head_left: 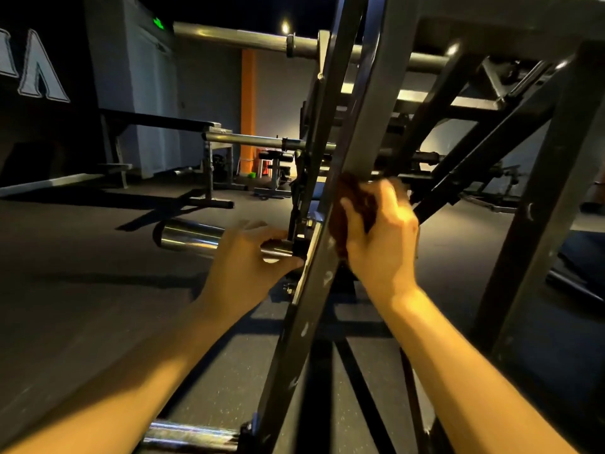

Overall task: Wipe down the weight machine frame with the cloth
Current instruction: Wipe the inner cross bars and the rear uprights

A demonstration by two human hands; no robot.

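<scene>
Gripping a dark brown cloth (352, 198), the right hand (383, 237) presses it against the slanted beam of the weight machine frame (370, 126) at frame centre. The left hand (248, 257) curls round a chrome peg (190, 235) just left of the beam, above the dark floor (98, 273).

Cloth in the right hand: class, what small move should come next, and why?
Probably slide the cloth down the slanted frame bar. The right hand grips it bunched against that bar, pale marks show on the bar below, and the left hand grips the chrome peg.
</scene>
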